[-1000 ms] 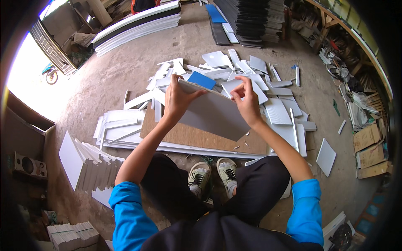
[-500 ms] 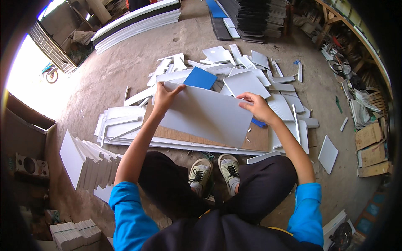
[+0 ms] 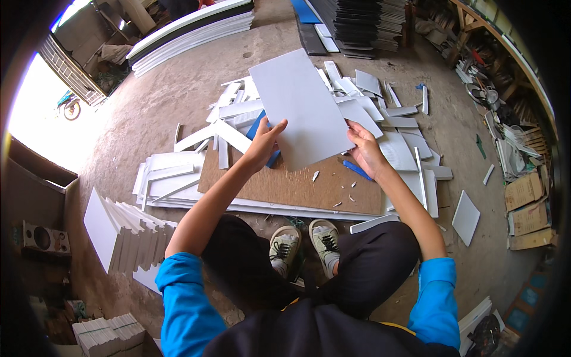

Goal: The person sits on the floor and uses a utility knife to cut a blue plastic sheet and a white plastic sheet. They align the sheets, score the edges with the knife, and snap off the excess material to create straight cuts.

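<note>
Between my two hands a white rectangular sheet (image 3: 300,104) is held up, tilted, with its long side reaching away from me. My left hand (image 3: 264,144) grips its left edge near the lower corner, thumb on top. At the lower right edge my right hand (image 3: 364,152) pinches it, the fingers partly behind. Below lies a brown wooden board (image 3: 279,189) with small white scraps on it. A blue-handled tool (image 3: 357,170) rests on the board beside my right hand; its kind is unclear. Part of a blue sheet (image 3: 256,126) shows behind my left hand.
White offcuts (image 3: 238,110) are heaped beyond the board. A row of stacked white panels (image 3: 128,229) leans at my left. Tall dark sheet stacks (image 3: 351,27) stand at the back. A loose white piece (image 3: 466,219) lies on the floor at right, near flattened cardboard (image 3: 526,208).
The white sheet has turned from lying crosswise to pointing away from me and has risen farther out. My left hand has come nearer and rightward. More of the board and blue-handled tool shows.
</note>
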Demonstrator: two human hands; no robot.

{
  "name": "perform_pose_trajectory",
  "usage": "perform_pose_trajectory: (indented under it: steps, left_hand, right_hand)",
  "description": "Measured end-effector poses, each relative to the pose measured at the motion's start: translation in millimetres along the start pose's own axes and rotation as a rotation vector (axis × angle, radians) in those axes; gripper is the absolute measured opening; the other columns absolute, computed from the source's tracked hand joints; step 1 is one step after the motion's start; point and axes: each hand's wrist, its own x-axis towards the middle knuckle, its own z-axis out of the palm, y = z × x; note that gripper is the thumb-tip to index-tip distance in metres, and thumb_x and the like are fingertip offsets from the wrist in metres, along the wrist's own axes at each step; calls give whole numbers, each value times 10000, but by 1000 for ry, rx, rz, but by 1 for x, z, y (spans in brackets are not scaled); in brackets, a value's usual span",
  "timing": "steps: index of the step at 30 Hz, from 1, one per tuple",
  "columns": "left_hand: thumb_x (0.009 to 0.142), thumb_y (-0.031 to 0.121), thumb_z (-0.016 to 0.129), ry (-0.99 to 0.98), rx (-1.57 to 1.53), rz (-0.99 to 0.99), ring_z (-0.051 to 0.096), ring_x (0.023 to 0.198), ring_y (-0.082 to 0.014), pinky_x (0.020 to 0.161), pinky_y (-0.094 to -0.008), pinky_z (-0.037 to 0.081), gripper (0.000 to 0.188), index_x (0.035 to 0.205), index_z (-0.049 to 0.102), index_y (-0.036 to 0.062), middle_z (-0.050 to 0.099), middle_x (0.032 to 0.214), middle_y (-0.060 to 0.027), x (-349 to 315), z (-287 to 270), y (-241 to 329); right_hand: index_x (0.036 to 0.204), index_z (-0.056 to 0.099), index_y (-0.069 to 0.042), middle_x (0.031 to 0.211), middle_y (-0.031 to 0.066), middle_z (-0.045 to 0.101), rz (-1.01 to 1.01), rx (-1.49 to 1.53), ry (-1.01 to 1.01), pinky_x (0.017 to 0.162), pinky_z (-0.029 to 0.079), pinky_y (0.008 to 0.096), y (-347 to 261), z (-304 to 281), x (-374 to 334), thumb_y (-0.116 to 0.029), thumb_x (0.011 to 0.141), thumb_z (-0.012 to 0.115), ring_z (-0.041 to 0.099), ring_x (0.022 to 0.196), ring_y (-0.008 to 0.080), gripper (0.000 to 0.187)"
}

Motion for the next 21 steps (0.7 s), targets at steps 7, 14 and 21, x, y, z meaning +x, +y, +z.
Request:
perform_pose_trajectory:
  steps: [7,14,21]
  left_hand:
    - [938,185,405,330,-80,148,501,968,-148,813,-266,426,465,1333,215,28,497,1115,-135,8,16,7]
    - [939,166,396,430,-14,349,473,961,-152,846,-282,391,500,1355,156,24,478,1112,-142,12,27,11]
    - [942,160,387,457,-29,451,470,966,-155,855,-281,384,532,1368,92,41,464,1124,-142,4,42,23]
  right_hand:
    - [921,527,-73,767,52,615,-93,-431,201,628,456,250,-21,-7,0,-314,924,429,583,662,124,260]
    - [707,532,-22,568,51,562,-57,-556,-93,461,426,228,-16,4,-6,-502,861,480,538,484,103,506]
    - [698,547,-23,575,50,561,-25,-439,-21,473,420,216,-23,1,-6,-420,893,472,531,494,92,449]
